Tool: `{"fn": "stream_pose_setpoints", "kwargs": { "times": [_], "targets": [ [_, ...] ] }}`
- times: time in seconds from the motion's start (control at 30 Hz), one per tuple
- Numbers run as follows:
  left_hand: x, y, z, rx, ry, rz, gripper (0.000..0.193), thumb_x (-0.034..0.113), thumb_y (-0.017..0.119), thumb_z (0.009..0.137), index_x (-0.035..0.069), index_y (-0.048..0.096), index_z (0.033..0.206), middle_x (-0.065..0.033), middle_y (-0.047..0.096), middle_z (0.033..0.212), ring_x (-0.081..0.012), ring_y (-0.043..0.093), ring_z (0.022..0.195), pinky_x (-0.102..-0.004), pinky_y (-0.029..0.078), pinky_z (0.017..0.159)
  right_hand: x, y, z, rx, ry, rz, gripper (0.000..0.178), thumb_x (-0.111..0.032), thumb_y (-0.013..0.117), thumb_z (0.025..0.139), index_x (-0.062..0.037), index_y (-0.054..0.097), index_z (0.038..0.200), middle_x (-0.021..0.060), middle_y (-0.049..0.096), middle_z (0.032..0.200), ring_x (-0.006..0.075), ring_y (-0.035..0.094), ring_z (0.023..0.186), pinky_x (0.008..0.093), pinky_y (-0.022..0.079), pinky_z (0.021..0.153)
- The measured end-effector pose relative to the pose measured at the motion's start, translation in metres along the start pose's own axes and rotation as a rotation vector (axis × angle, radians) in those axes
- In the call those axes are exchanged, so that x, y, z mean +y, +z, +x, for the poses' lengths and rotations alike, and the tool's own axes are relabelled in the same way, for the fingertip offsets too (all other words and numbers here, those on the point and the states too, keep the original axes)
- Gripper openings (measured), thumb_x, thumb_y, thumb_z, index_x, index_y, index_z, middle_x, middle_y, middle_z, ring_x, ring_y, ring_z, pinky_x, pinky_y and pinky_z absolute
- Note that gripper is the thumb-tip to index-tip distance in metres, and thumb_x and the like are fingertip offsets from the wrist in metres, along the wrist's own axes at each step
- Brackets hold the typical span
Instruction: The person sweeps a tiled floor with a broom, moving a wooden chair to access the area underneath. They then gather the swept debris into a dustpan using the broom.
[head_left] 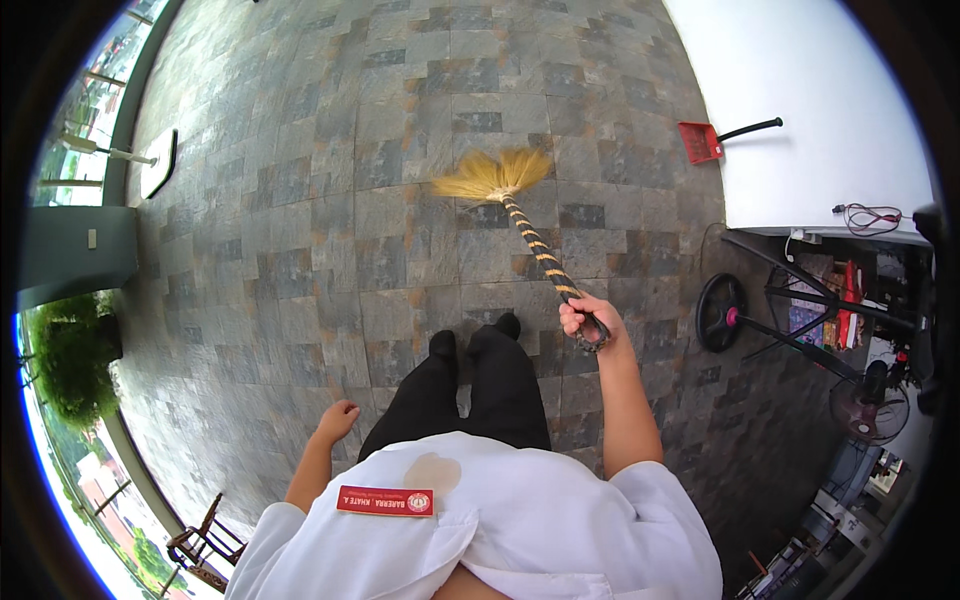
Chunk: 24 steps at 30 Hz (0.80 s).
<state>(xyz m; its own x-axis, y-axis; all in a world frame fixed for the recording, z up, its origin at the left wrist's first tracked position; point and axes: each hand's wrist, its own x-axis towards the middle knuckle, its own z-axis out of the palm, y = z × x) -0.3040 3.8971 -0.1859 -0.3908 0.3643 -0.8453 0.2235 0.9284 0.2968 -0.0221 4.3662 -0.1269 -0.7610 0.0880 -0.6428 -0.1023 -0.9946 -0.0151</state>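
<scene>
My right hand is wrapped round the upper end of a broom's dark handle, which has yellow bands spiralling along it. The broom slants away from me to the far left, and its yellow fan of bristles is spread over the grey tiled floor ahead of my feet. Whether the bristle tips press on the tiles I cannot tell. Beside my left thigh hangs my left hand, its fingers curled together. Nothing shows in it.
A red dustpan with a black handle stands by the white wall at the right. Nearer on that side are a pedestal fan with a round black base and a cluttered shelf. At the left are a potted plant, a square-based stand and a wooden chair.
</scene>
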Motion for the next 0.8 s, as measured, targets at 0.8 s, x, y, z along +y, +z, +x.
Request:
{"fn": "stream_pose_setpoints", "kwargs": {
  "times": [0.8],
  "targets": [
    [0.793, -0.001, 0.257, -0.113, 0.658, 0.396, 0.031, 0.031, 0.055, 0.076, 0.001, 0.059, 0.082, -0.015, 0.061, 0.078, -0.0288, 0.059, 0.075, -0.0355, 0.045, 0.067, -0.317, -0.098, -0.251, 0.633, -0.253, 0.652, 0.012, -0.005, 0.043, 0.074, -0.0011, 0.034, 0.081, 0.0113, 0.046, 0.068, 0.0169, 0.044, 0.053, 0.0327, 0.04, 0.052]
  ]
}}
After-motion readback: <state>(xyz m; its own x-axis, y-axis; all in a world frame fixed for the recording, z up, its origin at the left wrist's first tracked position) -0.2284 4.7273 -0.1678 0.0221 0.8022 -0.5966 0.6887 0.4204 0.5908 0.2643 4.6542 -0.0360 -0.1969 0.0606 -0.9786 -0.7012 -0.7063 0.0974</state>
